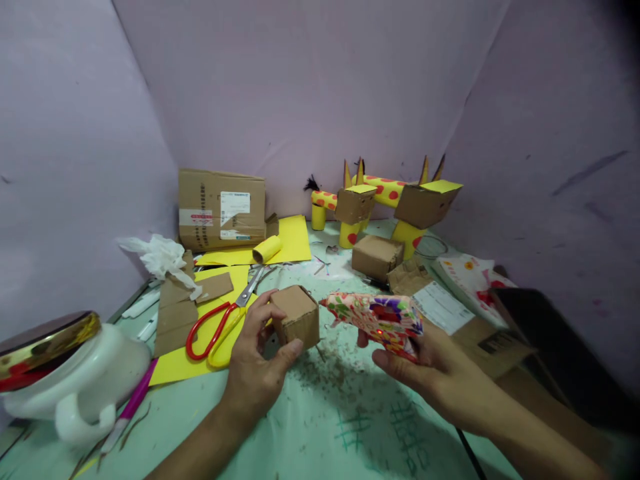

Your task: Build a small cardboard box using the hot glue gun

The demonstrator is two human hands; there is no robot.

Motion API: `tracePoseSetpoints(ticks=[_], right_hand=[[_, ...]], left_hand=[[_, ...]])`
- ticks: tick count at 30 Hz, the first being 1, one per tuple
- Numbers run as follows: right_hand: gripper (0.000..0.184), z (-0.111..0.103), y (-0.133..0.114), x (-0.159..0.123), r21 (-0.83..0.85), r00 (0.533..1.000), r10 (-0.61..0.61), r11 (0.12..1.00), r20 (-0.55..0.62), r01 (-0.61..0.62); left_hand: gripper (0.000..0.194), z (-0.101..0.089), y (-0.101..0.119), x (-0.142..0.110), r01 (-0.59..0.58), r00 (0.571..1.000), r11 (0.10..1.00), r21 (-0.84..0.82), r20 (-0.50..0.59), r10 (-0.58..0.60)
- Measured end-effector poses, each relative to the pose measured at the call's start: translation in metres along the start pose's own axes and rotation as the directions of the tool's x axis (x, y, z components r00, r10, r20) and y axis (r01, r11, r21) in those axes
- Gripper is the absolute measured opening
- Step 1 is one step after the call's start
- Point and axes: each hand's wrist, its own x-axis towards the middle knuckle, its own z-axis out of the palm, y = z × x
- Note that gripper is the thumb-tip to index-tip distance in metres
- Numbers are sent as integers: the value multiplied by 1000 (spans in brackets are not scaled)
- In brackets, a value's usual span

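Observation:
A small brown cardboard box [299,312] is gripped between the thumb and fingers of my left hand [263,357], just above the table. My right hand [420,360] is wrapped round a hot glue gun [375,320] with a colourful patterned covering and a small red light. Its nozzle points left at the box's right side; whether the two touch I cannot tell. Left of my left hand lie scissors [220,327] with one red and one yellow handle, on yellow paper [185,370]. Past the glue gun sits another small cardboard box [377,257].
Two spotted cardboard animals, a smaller one [355,203] and a larger one [427,203], stand at the back. A yellow roll [268,249] lies near a large carton [223,210]. At left is a white cup [95,380]; at right, a dark flat object [560,353].

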Motion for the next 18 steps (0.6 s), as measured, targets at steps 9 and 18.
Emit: tracePoseSetpoints(ticks=[9,18], right_hand=[[18,7,12,-3,5,994,9,1000,111,-9],[19,-3,-1,0,-4,999,20,1000,-30,-20]], left_hand=[[25,0,0,-3,-51,999,996,76,10,50],[24,-3,0,0,-72,997,997,32,-32,73]])
